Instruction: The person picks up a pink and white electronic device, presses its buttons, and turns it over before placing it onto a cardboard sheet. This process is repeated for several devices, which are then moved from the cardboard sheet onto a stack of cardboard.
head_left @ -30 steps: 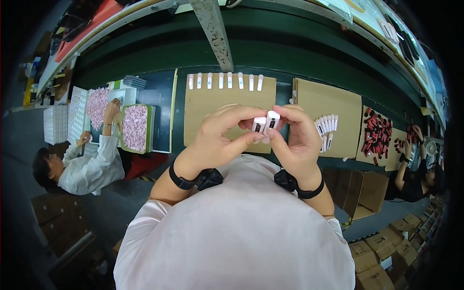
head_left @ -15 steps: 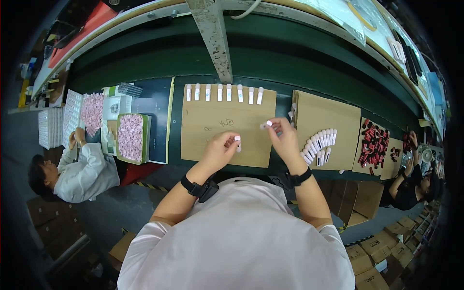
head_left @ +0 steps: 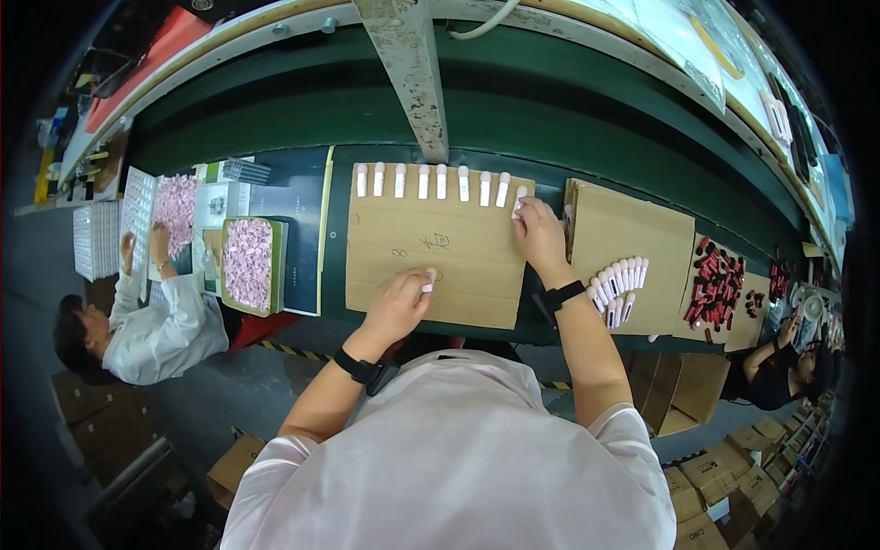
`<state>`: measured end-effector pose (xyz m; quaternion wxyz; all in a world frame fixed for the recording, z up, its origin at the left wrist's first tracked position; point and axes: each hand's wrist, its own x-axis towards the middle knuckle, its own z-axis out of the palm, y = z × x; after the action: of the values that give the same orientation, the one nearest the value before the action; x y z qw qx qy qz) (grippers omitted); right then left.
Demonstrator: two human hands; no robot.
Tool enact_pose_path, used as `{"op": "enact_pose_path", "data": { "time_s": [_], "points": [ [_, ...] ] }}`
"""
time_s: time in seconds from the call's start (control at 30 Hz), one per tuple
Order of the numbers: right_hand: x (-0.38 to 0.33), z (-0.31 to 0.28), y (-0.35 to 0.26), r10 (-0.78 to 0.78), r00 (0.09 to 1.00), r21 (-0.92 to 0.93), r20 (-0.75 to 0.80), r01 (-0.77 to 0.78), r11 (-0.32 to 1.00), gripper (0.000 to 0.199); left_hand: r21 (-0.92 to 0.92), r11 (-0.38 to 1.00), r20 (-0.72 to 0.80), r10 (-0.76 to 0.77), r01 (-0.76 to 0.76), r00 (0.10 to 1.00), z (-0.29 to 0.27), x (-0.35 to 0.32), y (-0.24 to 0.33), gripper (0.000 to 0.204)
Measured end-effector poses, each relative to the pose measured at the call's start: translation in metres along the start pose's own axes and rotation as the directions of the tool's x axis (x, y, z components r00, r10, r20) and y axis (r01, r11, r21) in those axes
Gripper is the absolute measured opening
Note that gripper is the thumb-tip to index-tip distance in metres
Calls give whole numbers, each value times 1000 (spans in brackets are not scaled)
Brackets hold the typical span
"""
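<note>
Along the far edge of a cardboard sheet (head_left: 394,286) lies a row of several small white cosmetic tubes (head_left: 423,183) with pale pink caps. My right hand (head_left: 543,240) is at the row's right end, its fingers closed on another such tube (head_left: 521,194) near the sheet's far right corner. Lower down, over the near part of the sheet, my left hand (head_left: 396,307) is closed in a pinch on a small pale pink and white piece (head_left: 430,278). Most of that piece is hidden by the fingers.
On a second cardboard sheet (head_left: 632,215) at right, more tubes (head_left: 616,282) stand fanned out. Beyond are red-and-black tubes (head_left: 718,284). To the left is a green tray (head_left: 278,266) of small pink pieces. Co-workers sit at both sides. A metal post (head_left: 408,82) rises at the far edge.
My right hand has moved away from me to the row's right end, bringing a tube there. My left hand has shifted slightly left and nearer to me, still pinching its piece.
</note>
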<state>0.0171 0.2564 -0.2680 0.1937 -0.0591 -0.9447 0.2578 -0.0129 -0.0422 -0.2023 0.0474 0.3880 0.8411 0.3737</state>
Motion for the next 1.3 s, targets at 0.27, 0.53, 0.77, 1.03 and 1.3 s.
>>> {"op": "enact_pose_path", "data": {
  "time_s": [0.27,0.53,0.77,1.03,1.3],
  "points": [
    [13,5,8,-11,1000,-2,29,11,1000,18,186,981,-122,-35,57,992,-29,-1,-55,21],
    [-11,-40,-22,18,998,3,67,-18,1000,26,299,951,-138,-34,75,990,-41,21,-114,18],
    [-60,-56,-45,61,993,-6,100,-61,998,24,351,936,-21,44,-34,999,-39,10,-127,11],
    [-85,-66,-71,125,988,-11,91,-125,992,23,373,928,-76,50,-18,996,-28,29,-135,11],
    [-122,-89,-56,244,970,-37,-11,-244,969,21,405,914,-86,-2,37,996,-33,26,-118,21]
  ]
}}
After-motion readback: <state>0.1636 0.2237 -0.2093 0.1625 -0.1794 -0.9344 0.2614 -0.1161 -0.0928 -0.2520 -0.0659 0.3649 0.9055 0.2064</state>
